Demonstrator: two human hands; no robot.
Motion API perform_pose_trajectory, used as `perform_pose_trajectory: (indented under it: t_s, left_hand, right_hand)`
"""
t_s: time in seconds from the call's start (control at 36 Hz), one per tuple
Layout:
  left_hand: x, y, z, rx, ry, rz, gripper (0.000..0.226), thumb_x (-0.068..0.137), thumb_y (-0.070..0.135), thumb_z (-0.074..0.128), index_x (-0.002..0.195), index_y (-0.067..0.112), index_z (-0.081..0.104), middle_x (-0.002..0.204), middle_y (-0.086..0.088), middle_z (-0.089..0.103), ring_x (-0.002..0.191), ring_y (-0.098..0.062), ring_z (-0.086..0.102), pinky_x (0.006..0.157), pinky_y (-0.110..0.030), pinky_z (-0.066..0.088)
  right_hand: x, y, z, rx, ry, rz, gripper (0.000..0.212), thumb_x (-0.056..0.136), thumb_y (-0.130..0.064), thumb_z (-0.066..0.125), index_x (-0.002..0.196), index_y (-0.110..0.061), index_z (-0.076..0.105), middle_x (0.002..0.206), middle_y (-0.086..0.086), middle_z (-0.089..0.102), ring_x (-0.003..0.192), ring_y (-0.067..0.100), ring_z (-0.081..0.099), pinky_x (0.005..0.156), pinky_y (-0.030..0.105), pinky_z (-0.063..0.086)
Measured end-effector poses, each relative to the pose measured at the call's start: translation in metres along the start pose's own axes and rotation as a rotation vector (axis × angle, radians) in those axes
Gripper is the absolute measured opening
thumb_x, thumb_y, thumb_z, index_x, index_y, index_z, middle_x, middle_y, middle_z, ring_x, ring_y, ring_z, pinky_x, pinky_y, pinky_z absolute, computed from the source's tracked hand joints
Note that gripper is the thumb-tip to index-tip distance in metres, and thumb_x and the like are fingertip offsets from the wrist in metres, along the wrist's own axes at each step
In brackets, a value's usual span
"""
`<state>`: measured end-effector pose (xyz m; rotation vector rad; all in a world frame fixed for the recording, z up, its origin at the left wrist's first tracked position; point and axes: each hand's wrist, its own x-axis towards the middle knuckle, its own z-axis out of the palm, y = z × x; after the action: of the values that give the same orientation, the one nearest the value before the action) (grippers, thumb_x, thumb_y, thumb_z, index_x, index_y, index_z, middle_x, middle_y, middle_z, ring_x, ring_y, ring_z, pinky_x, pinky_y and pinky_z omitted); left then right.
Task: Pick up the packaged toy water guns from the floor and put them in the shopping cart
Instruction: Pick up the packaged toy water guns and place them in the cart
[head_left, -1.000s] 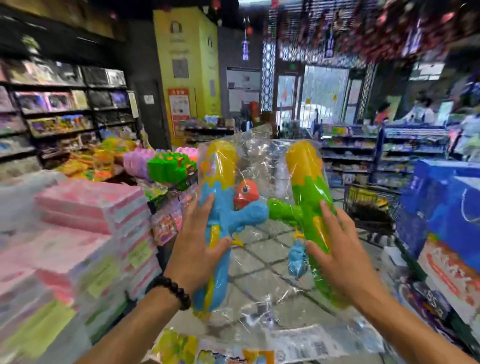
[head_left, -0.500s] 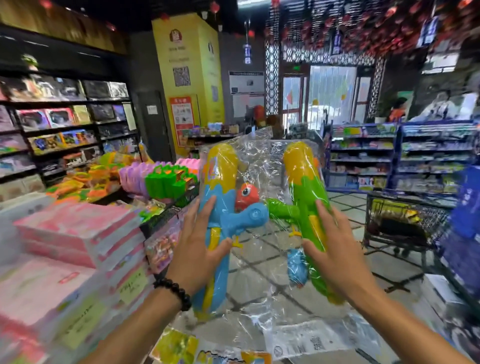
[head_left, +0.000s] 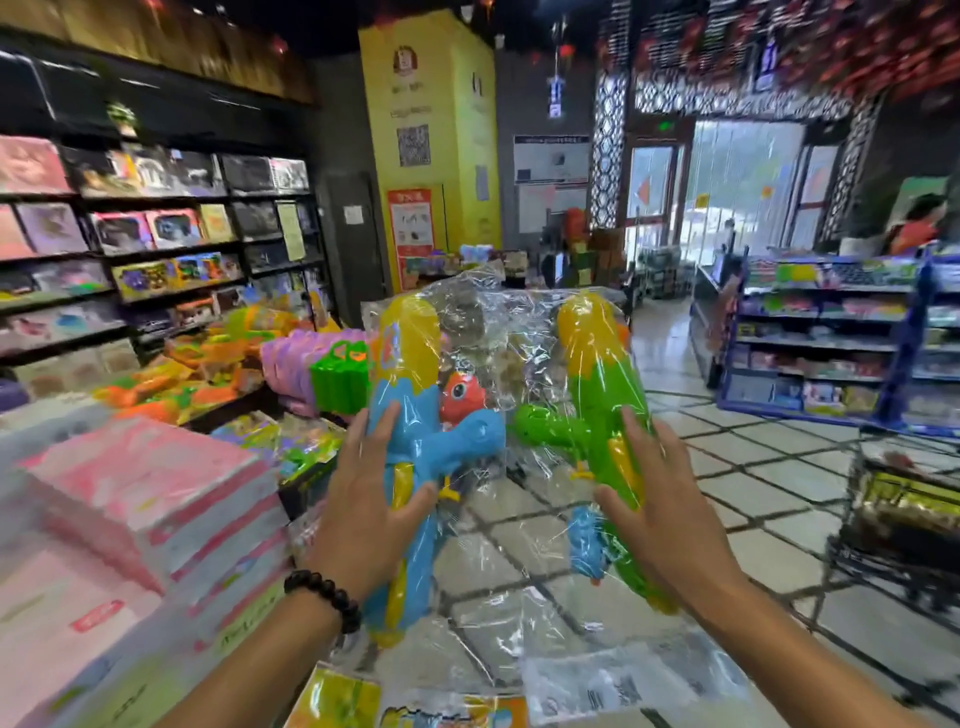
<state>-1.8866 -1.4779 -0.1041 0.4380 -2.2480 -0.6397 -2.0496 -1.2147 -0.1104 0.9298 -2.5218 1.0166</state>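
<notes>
I hold a clear plastic package of toy water guns (head_left: 498, 467) upright at chest height. Inside it, a blue and yellow gun (head_left: 415, 415) is on the left and a green and yellow gun (head_left: 597, 395) on the right. My left hand (head_left: 369, 499), with a black bead bracelet at the wrist, grips the package over the blue gun. My right hand (head_left: 660, 499) grips it over the green gun. The shopping cart (head_left: 898, 519) stands on the tiled floor at the right edge, with yellow items in it.
Stacks of pink boxes (head_left: 135, 499) and a table of bright toys (head_left: 218, 374) fill the left. Dark shelves (head_left: 156, 234) line the left wall, blue shelves (head_left: 831, 338) the right. A yellow pillar (head_left: 431, 145) and the glass doors (head_left: 737, 192) are ahead. A person (head_left: 917, 223) stands far right.
My view has swung left, so the shopping cart has slid towards the right edge. Both hands keep the same hold on the package.
</notes>
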Motion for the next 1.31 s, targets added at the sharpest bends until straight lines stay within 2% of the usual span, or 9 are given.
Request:
perform_pose_trajectory:
  t_s: [0.14, 0.25, 0.39, 0.5, 0.64, 0.72, 0.94, 1.14, 1.31]
  left_hand:
    - [0.069, -0.053, 0.038, -0.017, 0.003, -0.014, 0.092, 0.087, 0.037, 0.074, 0.157, 0.046, 0.016, 0.167, 0.009, 0.008, 0.152, -0.006, 0.008, 0.119, -0.029, 0.013]
    - [0.137, -0.092, 0.069, -0.05, -0.005, -0.016, 0.09, 0.088, 0.039, 0.073, 0.156, 0.049, 0.014, 0.166, 0.011, 0.008, 0.153, -0.008, 0.009, 0.122, -0.034, 0.016]
    - [0.24, -0.13, 0.106, -0.08, -0.008, 0.047, 0.091, 0.088, 0.035, 0.075, 0.157, 0.046, 0.016, 0.166, 0.016, 0.004, 0.15, 0.004, 0.004, 0.119, -0.025, 0.012]
    - [0.315, -0.163, 0.143, -0.118, -0.023, 0.088, 0.091, 0.088, 0.034, 0.076, 0.157, 0.044, 0.018, 0.167, 0.013, 0.006, 0.154, -0.004, 0.005, 0.122, -0.029, 0.012]
    - [0.379, -0.202, 0.197, -0.146, -0.101, 0.061, 0.092, 0.088, 0.042, 0.074, 0.157, 0.048, 0.014, 0.167, 0.014, 0.005, 0.153, -0.004, 0.007, 0.124, -0.036, 0.018]
    - [0.417, -0.223, 0.23, -0.132, -0.122, 0.047, 0.092, 0.087, 0.043, 0.073, 0.155, 0.054, 0.012, 0.165, 0.019, 0.003, 0.151, -0.004, 0.013, 0.121, -0.034, 0.022]
    - [0.535, -0.267, 0.331, -0.083, -0.166, 0.046, 0.089, 0.089, 0.043, 0.071, 0.157, 0.048, 0.014, 0.168, 0.012, 0.004, 0.145, 0.008, -0.001, 0.119, -0.028, 0.012]
    - [0.668, -0.305, 0.395, -0.026, -0.112, 0.031, 0.092, 0.087, 0.036, 0.075, 0.158, 0.045, 0.016, 0.168, 0.009, 0.012, 0.154, -0.003, 0.002, 0.124, -0.035, 0.014]
    - [0.742, -0.353, 0.434, -0.011, -0.092, -0.013, 0.092, 0.089, 0.03, 0.075, 0.158, 0.043, 0.016, 0.165, 0.014, 0.009, 0.142, 0.019, -0.011, 0.118, -0.024, 0.006]
  right_hand:
    - [0.076, 0.017, 0.051, -0.016, 0.008, 0.033, 0.088, 0.097, -0.055, 0.055, 0.157, -0.052, -0.008, 0.168, -0.017, -0.007, 0.138, 0.021, 0.046, 0.092, 0.044, 0.053]
    - [0.146, 0.025, 0.09, -0.016, -0.005, 0.062, 0.092, 0.096, -0.05, 0.061, 0.156, -0.055, -0.009, 0.168, -0.019, -0.006, 0.139, 0.021, 0.046, 0.095, 0.044, 0.053]
    - [0.24, 0.026, 0.129, -0.046, -0.004, 0.097, 0.09, 0.097, -0.05, 0.059, 0.155, -0.056, -0.009, 0.168, -0.018, -0.009, 0.135, 0.021, 0.051, 0.098, 0.045, 0.051]
    - [0.305, 0.038, 0.161, -0.066, 0.041, 0.109, 0.089, 0.097, -0.051, 0.059, 0.153, -0.058, -0.009, 0.168, -0.019, -0.004, 0.139, 0.021, 0.046, 0.098, 0.044, 0.051]
    - [0.368, 0.074, 0.2, -0.099, 0.032, 0.148, 0.088, 0.095, -0.055, 0.057, 0.158, -0.052, -0.005, 0.167, -0.02, -0.002, 0.148, 0.02, 0.033, 0.1, 0.044, 0.049]
    - [0.41, 0.1, 0.221, -0.083, 0.04, 0.192, 0.09, 0.096, -0.05, 0.061, 0.158, -0.051, -0.003, 0.166, -0.023, -0.002, 0.148, 0.019, 0.032, 0.102, 0.046, 0.048]
    - [0.539, 0.185, 0.281, -0.019, 0.074, 0.251, 0.091, 0.096, -0.046, 0.063, 0.158, -0.054, -0.004, 0.165, -0.025, -0.002, 0.147, 0.018, 0.032, 0.098, 0.044, 0.048]
    - [0.69, 0.244, 0.324, 0.024, 0.08, 0.226, 0.088, 0.097, -0.046, 0.06, 0.159, -0.05, -0.003, 0.166, -0.022, -0.002, 0.15, 0.019, 0.029, 0.099, 0.047, 0.047]
    - [0.798, 0.265, 0.384, 0.038, 0.022, 0.195, 0.09, 0.096, -0.043, 0.064, 0.161, -0.044, 0.003, 0.168, -0.014, 0.002, 0.151, 0.015, 0.021, 0.106, 0.046, 0.042]
